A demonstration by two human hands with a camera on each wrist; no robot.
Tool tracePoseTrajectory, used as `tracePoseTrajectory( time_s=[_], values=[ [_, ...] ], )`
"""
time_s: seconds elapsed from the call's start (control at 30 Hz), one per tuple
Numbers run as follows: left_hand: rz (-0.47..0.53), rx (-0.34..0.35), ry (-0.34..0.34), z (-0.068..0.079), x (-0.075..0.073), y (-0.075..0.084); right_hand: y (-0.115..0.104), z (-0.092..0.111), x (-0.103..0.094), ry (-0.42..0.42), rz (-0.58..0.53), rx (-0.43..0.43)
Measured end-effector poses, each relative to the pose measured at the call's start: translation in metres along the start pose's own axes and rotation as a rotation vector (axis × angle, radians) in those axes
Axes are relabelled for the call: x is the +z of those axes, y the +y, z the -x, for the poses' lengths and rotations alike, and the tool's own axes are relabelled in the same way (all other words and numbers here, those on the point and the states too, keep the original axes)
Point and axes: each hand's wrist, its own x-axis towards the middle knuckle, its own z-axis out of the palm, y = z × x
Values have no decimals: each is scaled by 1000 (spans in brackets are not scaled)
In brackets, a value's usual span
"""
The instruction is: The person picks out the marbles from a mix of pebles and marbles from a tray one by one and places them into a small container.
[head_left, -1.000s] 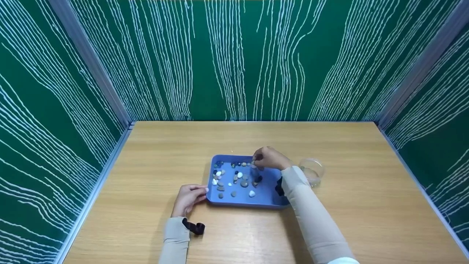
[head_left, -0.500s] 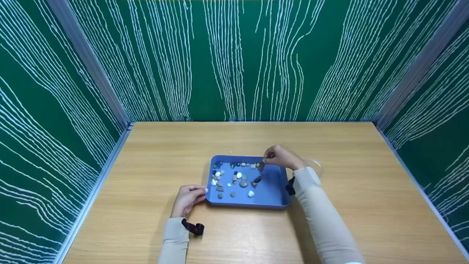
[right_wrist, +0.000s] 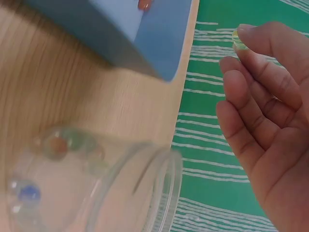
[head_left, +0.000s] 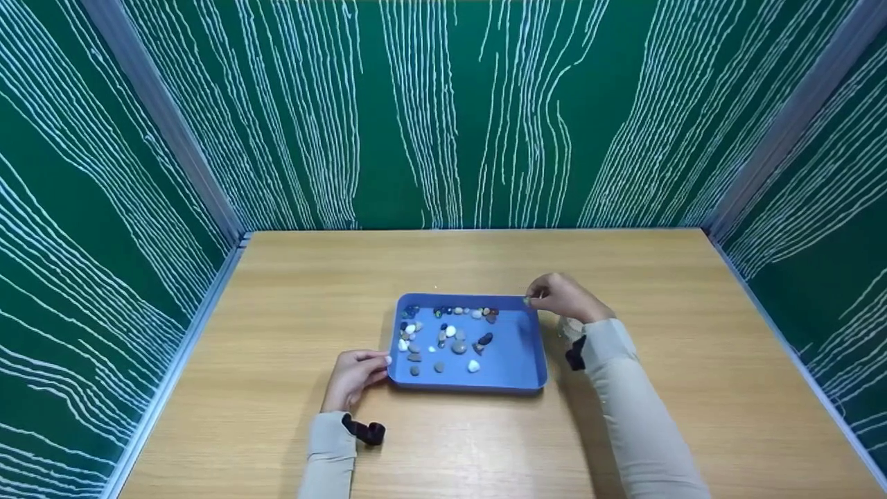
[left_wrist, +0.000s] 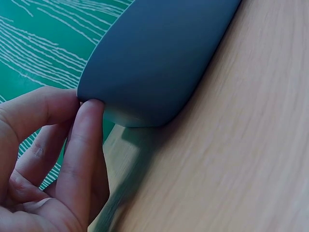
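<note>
Right-hand fingers [right_wrist: 272, 40] pinch a greenish clear marble at their tips [right_wrist: 246, 29].

The right hand [right_wrist: 280, 121] pinches 1 yellow-green marble [right_wrist: 237, 40] at its fingertips. A clear jar [right_wrist: 123, 181] holds more marbles [right_wrist: 57, 146], 1 of them blue. A reddish stone [right_wrist: 144, 4] shows in the tray [right_wrist: 99, 41].

1 yellow-green marble [right_wrist: 237, 41] pinched aloft, blue tray [head_left: 513, 355] bearing pebbles [head_left: 459, 346], clear jar [right_wrist: 111, 186] beside it
</note>
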Motion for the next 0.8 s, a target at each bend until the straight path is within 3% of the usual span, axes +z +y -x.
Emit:
tracePoseTrajectory(
  time_s=[0.23,0.47,0.8],
  values=[
    [-10,-25,2,0,0,0,17,12,-9,13,-2,32],
    [5,-2,-1,0,-1,0,34,24,-18,28,-13,10],
    [7,-1,4,-1,0,-1,49,36,-29,30,0,54]
  ],
)
